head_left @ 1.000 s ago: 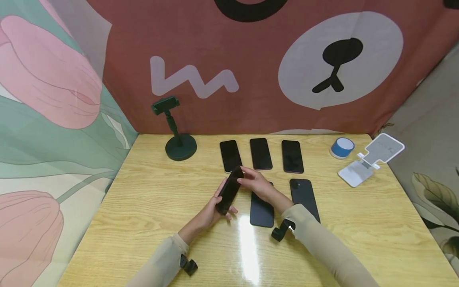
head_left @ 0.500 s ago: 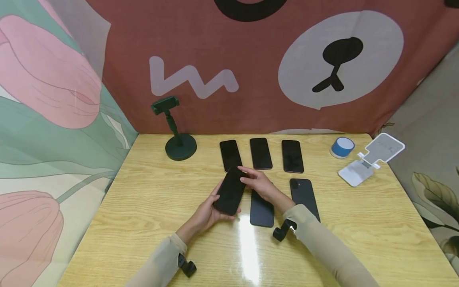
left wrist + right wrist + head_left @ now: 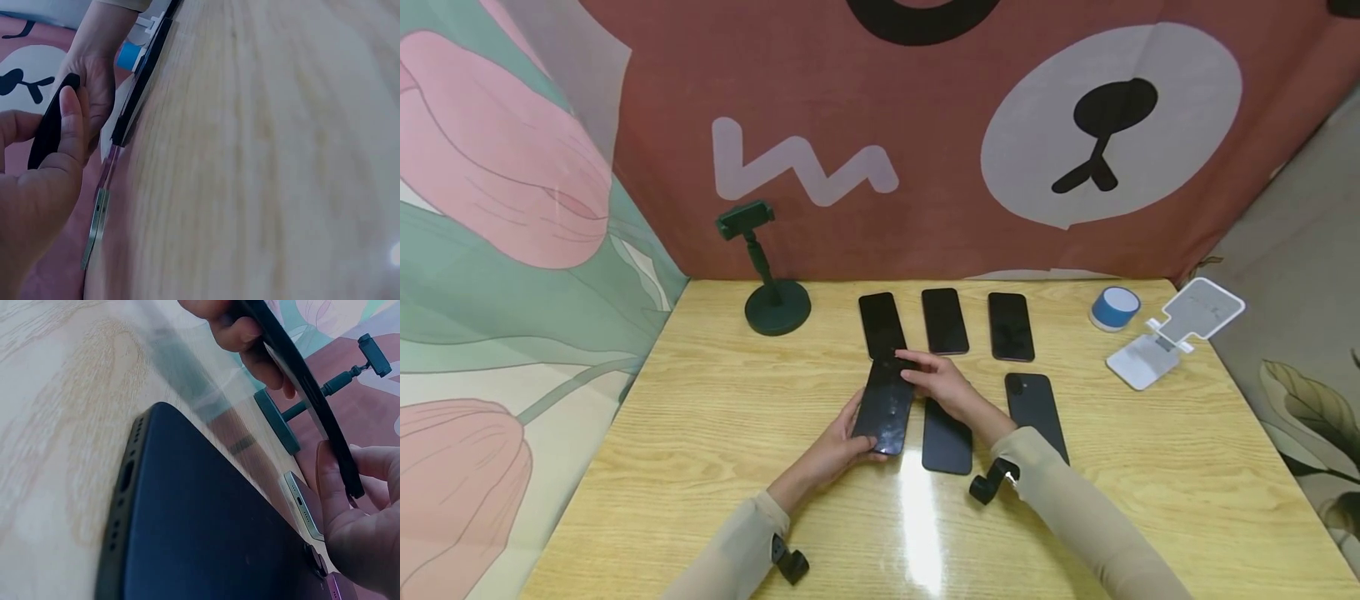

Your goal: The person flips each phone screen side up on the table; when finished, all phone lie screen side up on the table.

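Note:
Both hands hold one black phone [image 3: 887,410] raised over the table, its flat face tilted upward with glossy reflections near the lower end. My left hand [image 3: 835,450] grips that lower end, thumb lying across the face. At the upper right corner, my right hand [image 3: 943,385] pinches the edge between thumb and fingers; the right wrist view shows this pinch on the slim black phone [image 3: 319,403] side-on. Under the right wrist lies a dark phone [image 3: 947,442] face down, partly covered. Another dark phone [image 3: 1036,412] rests to its right, camera corner up.
Along the back are three black-screened phones: left [image 3: 882,323], middle [image 3: 945,321] and right [image 3: 1011,327]. A dark green phone stand [image 3: 778,307] stands at the back left. On the right are a blue-and-white round object [image 3: 1116,308] and a white folding stand [image 3: 1144,363].
The held phone has turned from steeply tilted to showing its broad face, then its glossy surface. My left fingers have shifted along its lower end; my right hand has barely moved.

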Motion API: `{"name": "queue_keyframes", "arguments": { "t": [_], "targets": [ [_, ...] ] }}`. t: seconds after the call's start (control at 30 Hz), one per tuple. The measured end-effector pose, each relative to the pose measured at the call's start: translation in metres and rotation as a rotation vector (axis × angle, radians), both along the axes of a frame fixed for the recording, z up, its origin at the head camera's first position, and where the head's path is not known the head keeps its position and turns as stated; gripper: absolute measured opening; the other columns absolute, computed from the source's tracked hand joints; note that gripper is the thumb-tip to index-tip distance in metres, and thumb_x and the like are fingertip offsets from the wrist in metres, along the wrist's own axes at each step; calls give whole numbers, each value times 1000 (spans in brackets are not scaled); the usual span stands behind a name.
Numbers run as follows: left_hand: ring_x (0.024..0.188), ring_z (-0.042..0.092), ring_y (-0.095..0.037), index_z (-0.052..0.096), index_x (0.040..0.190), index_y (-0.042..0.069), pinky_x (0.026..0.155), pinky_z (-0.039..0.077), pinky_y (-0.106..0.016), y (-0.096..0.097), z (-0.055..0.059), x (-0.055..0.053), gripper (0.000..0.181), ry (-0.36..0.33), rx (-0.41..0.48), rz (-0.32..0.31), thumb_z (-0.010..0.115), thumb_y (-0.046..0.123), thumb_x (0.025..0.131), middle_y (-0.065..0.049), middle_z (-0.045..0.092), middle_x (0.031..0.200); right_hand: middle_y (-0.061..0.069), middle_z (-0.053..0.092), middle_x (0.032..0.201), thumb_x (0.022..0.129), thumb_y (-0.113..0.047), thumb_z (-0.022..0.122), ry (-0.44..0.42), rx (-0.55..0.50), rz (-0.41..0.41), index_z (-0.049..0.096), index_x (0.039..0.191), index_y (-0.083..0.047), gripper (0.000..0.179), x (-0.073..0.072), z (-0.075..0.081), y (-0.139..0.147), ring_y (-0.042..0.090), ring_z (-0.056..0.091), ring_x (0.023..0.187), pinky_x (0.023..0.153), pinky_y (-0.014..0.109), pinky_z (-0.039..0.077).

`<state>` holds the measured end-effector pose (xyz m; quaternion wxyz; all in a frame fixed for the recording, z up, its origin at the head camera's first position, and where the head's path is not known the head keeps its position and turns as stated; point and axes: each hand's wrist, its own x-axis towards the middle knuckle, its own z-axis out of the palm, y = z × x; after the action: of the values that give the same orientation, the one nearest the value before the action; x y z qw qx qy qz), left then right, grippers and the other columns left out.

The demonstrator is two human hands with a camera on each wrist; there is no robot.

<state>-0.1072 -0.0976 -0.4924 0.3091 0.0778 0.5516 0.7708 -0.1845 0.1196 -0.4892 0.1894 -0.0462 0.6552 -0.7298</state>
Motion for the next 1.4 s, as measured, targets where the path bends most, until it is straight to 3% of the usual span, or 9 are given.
{"name": "queue_keyframes", "arguments": {
  "t": [0.33,0.5,0.67,0.87,1.07,1.4],
  "targets": [
    [103,58,-26,-4,152,28,81,53,-38,0,3,1,103,34,-82,-6,59,-11,80,-25,22,149,22,39,142,92,2,56,-10,-35,19,43,140,1,50,0,-1,2,10,61,89,71,25,51],
    [110,55,-26,-5,152,25,84,50,-34,1,3,1,109,85,-159,-12,65,-10,78,-24,18,152,21,44,138,92,4,54,-13,-42,50,41,141,1,51,0,0,4,12,60,94,76,28,52],
    [120,49,-29,-9,152,22,90,47,-31,2,4,1,113,104,-206,-24,68,-11,76,-24,18,152,17,48,133,93,5,50,-2,-35,142,36,145,-2,54,0,0,9,12,58,98,81,29,50],
    [131,36,-32,-7,152,24,96,43,-32,0,3,0,113,109,-259,-21,70,-9,77,-20,9,156,25,31,146,91,11,45,16,-86,303,21,149,-1,64,-3,-1,15,19,48,119,90,26,45],
    [125,44,-31,-6,153,27,96,44,-35,-2,2,-2,113,131,-269,-41,68,-13,76,-27,24,149,25,20,151,89,16,43,45,-67,382,17,150,0,68,-5,-3,18,25,38,127,88,23,42],
    [115,56,-30,-7,152,24,88,49,-34,-3,-3,-6,113,173,-339,-68,71,-8,77,-27,40,140,22,17,153,90,15,43,68,-8,370,16,150,0,68,-4,-1,15,26,39,127,83,24,44]
  ]
}}
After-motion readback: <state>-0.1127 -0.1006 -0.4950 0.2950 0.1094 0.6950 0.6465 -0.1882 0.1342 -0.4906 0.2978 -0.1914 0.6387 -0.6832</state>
